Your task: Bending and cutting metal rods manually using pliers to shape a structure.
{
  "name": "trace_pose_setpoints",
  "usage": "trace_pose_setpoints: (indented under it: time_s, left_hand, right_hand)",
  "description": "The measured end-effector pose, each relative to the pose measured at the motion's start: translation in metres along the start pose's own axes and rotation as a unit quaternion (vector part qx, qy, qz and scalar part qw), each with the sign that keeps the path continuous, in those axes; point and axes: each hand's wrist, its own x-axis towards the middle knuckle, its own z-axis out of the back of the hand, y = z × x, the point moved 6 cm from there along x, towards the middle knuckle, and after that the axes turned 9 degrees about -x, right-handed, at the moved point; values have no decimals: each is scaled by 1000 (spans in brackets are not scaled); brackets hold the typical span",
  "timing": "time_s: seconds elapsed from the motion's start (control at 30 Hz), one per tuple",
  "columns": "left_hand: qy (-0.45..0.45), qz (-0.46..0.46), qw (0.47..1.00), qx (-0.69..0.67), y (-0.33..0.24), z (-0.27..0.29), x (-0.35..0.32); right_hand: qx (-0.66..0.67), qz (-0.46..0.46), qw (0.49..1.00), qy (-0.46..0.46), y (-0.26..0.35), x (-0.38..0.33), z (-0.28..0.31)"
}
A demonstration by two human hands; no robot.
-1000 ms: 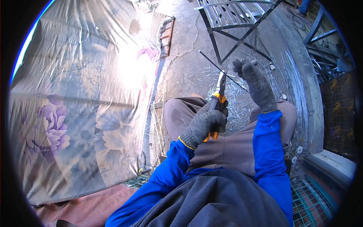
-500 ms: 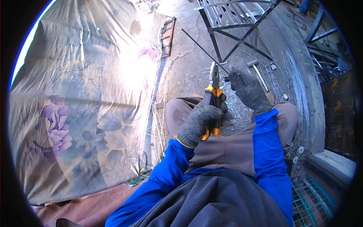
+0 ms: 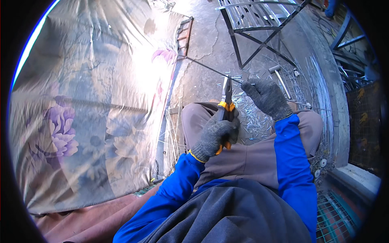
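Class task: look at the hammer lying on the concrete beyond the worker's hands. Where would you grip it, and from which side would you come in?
Grip the hammer on its slim handle, near the end away from the head. The handle lies flat and bare, angled toward the right hand. Come from above on that near side; the metal frame crowds the far side.

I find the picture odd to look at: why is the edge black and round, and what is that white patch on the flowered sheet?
Head view: a fisheye lens, hence the black round rim and bent edges. Sun glare burns out the flowered sheet near its right edge. The gloved left hand with pliers and right hand stay sharp.
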Motion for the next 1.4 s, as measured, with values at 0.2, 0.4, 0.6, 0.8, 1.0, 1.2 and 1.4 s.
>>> trace_pose_setpoints:
  time_s: [0.2, 0.4, 0.6, 0.8, 1.0, 1.2, 1.4]
  left_hand:
    - [-123, -119, 943, 284, -19, 13, 9]
    - [-43, 11, 989, 140, -12, 28, 8]
    - [111, 24, 980, -165, 6, -7, 0]
    - [201, 62, 899, -383, 22, -47, -2]
    - [23, 46, 995, -87, 5, -12, 16]
    - [3, 93, 995, -21, 14, -20, 20]
    - [38, 81, 996, -12, 15, -30, 24]
  right_hand:
    - [-40, -12, 999, 15, -5, 3, -2]
    - [-80, 13, 997, -14, -9, 0, 2]
    - [-13, 35, 999, -31, -6, -2, 5]
    - [144, 27, 987, -61, -5, -3, 10]
    - [232, -41, 971, -48, -22, -6, 20]
    - [297, -21, 949, -104, -16, -7, 18]
    - [269, -30, 960, -73, -20, -7, 17]
